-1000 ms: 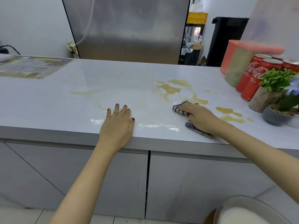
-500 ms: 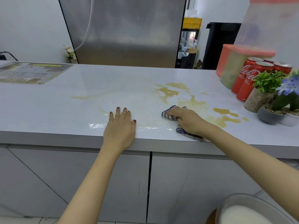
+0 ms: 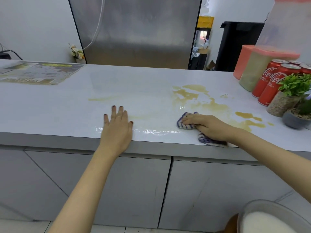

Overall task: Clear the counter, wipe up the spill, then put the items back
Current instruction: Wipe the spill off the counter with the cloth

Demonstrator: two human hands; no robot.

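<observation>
Head view, nearest first: at five o'clock, low by my side, is the rim of a bowl (image 3: 249,206) with something white in it. Grey cabinet doors (image 3: 117,190) run under the counter (image 3: 67,106).

My left hand (image 3: 117,130) lies flat on the front edge of the counter, fingers straight and slightly spread, holding nothing. At three o'clock from it, well apart, my right hand (image 3: 210,126) presses a blue-and-white striped cloth (image 3: 183,122) onto the top. The fingers curl over the cloth, and its ends stick out past my fingertips and under my wrist.

The brown spill (image 3: 190,95) lies just beyond the cloth at twelve o'clock. More puddles (image 3: 247,115) sit at two o'clock from my right hand.

Further right, at three o'clock on the counter, stand small potted plants (image 3: 292,88). Behind them are red cola cans (image 3: 267,81) and pink-lidded containers (image 3: 252,71). A printed sheet (image 3: 38,73) lies flat at ten o'clock, far left. A steel fridge (image 3: 138,31) stands behind the counter at twelve.
</observation>
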